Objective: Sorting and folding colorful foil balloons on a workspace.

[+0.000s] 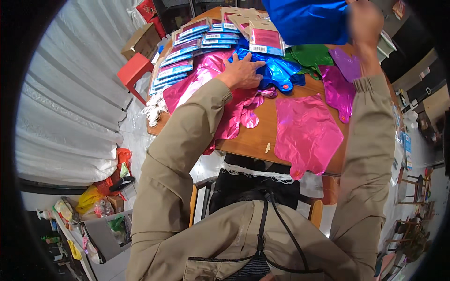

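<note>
My left hand lies flat, fingers spread, on a pile of flat foil balloons, where the pink ones meet the blue ones. My right hand is raised above the table's far side and grips a large blue foil balloon held up in the air. A single pink foil balloon lies flat on the wooden table in front of me. Purple balloons and green ones lie under my right forearm.
Packs of packaged balloons are fanned out on the table's far left, with more packs behind. A red stool and a cardboard box stand left of the table. White curtain hangs at left; clutter and bags lie on the floor.
</note>
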Demonstrator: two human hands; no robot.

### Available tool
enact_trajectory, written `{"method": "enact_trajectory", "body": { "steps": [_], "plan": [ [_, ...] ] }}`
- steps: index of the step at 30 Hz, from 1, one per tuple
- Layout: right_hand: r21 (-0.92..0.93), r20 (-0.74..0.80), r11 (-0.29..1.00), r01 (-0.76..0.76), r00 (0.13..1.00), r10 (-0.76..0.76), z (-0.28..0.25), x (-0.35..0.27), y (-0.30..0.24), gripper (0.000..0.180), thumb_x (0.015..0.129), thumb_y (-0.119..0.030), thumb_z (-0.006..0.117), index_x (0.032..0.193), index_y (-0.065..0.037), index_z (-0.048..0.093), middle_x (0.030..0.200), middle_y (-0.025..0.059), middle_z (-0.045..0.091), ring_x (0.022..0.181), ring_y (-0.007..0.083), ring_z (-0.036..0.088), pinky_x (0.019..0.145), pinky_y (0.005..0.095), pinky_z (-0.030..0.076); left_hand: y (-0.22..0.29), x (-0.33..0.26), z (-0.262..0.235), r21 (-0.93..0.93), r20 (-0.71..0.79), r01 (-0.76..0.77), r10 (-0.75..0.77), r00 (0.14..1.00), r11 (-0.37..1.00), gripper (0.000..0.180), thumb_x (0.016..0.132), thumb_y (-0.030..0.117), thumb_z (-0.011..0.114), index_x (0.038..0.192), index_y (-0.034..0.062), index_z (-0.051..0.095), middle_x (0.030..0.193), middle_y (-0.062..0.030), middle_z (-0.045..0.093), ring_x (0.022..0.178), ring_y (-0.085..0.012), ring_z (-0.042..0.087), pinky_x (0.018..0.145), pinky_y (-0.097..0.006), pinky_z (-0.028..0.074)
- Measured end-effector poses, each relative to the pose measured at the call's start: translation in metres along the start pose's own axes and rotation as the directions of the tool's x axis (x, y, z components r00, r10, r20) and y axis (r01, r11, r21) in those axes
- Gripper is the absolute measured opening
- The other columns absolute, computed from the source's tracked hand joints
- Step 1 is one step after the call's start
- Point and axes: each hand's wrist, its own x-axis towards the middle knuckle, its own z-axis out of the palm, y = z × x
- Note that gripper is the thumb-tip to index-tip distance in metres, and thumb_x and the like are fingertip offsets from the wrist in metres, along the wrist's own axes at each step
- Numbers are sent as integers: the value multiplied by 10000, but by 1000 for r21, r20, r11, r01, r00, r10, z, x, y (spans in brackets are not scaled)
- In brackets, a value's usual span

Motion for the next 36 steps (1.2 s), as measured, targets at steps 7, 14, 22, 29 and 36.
{"method": "enact_trajectory", "body": {
  "steps": [7, 14, 22, 29, 36],
  "plan": [
    [-24, 172, 952, 307, 939, -298, -54, -142, -72, 187, 892, -28, 701, 1057, -62, 781, 932, 5, 784, 720, 129, 653, 663, 269, 493, 46, -54, -42, -607, -90, -12, -54, 994, 795, 576, 978, 511, 649, 1266, 14, 688, 1134, -179, 698, 937, -419, 699, 846, -560, 589],
    [-86, 416, 870, 486, 811, -412, -56, -270, -68, 110, 845, -29, 688, 944, -74, 699, 1063, -2, 797, 826, 206, 727, 848, 347, 594, 103, -79, -41, -922, 338, 325, -29, 941, -211, 308, 963, 248, 764, 1086, -30, 718, 975, -139, 757, 797, -234, 731, 772, -364, 636],
    [-78, 365, 925, 371, 874, -319, -98, -308, -51, 110, 872, -19, 714, 975, -55, 726, 1034, 13, 779, 841, 212, 715, 860, 360, 594, 122, -78, -19, -947, 321, 322, -70, 944, 10, 243, 898, 25, 820, 1112, -26, 720, 1023, -125, 775, 797, -192, 749, 733, -301, 651],
    [-132, 387, 980, 152, 918, -90, -130, -329, -39, 143, 819, 20, 738, 940, -57, 742, 999, 24, 746, 884, 227, 695, 894, 387, 591, 147, -78, -22, -931, 355, 358, -57, 933, 74, 242, 904, 51, 823, 1096, -49, 715, 989, -122, 776, 761, -183, 744, 710, -276, 645],
    [-2, 304, 952, 306, 907, -291, -125, -340, -52, 170, 794, 23, 755, 934, -72, 749, 989, 35, 721, 919, 225, 684, 982, 440, 583, 140, -74, -22, -898, 363, 371, -79, 929, 238, 233, 946, 135, 802, 1068, -48, 726, 916, -97, 764, 712, -150, 722, 658, -253, 626]
  ]
}}
